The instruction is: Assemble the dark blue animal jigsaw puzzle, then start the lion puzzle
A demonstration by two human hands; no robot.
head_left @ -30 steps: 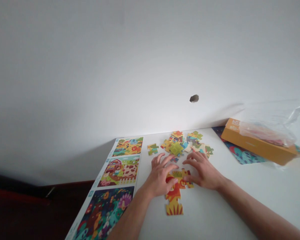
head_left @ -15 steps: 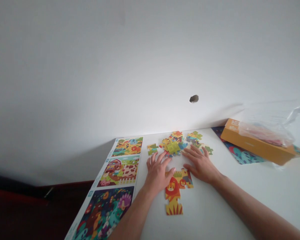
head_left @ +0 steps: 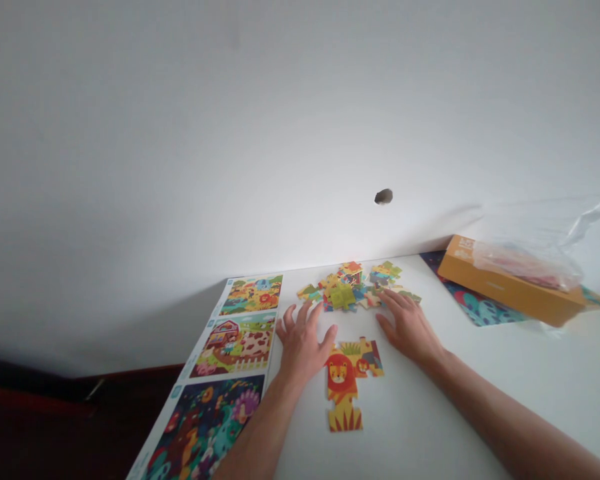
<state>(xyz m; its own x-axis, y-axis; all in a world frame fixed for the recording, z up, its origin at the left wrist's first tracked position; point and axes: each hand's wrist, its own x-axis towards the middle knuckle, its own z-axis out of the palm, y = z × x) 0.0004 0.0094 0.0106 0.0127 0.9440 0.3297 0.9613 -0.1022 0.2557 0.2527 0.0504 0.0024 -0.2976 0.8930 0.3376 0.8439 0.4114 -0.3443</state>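
Several loose puzzle pieces [head_left: 341, 297] lie in a heap near the wall on the white table [head_left: 410, 420]. Nearer to me are joined pieces showing a lion [head_left: 340, 373]. My left hand [head_left: 303, 343] has its fingers spread just in front of the heap's left side, up and left of the lion pieces, and holds nothing. At the heap's right side, my right hand [head_left: 410, 328] is open, its fingertips at the pieces and its thumb apart.
A sheet with three printed pictures [head_left: 233, 347] lies along the table's left edge. At the right, an orange box [head_left: 510, 287] with a clear plastic bag [head_left: 535, 263] stands on a dark printed sheet [head_left: 490, 313]. The wall behind has a hole [head_left: 383, 197].
My left hand has moved left and its fingers have spread, uncovering more of the lion pieces. My right hand has shifted slightly right. The leftmost loose piece lies closer to the heap.
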